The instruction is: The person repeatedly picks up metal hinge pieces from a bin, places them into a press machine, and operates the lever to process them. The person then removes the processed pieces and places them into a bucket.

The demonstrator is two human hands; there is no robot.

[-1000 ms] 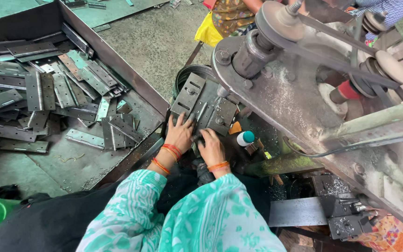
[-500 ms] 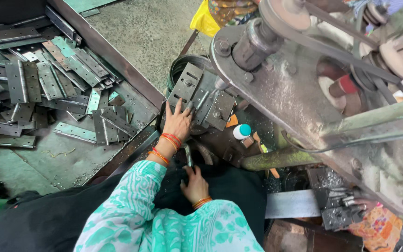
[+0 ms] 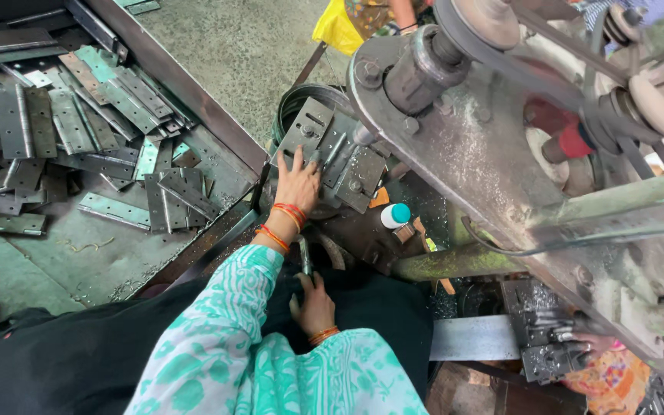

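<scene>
My left hand lies flat with fingers spread on the grey metal die fixture of a press machine, touching its plates. My right hand is drawn back over my dark lap, its fingers closed on the lower end of a narrow grey metal piece that stands upright between my two wrists. Both wrists carry orange and red bangles, and the sleeves are teal with a white pattern.
A low metal tray at the left holds several flat steel hinges. A white bottle with a teal cap stands beside the fixture. The machine's body, pulley and belt fill the right. Another person's hand works at lower right.
My right hand has left the die fixture and come back to my lap with the narrow metal piece. My left hand has stayed on the fixture.
</scene>
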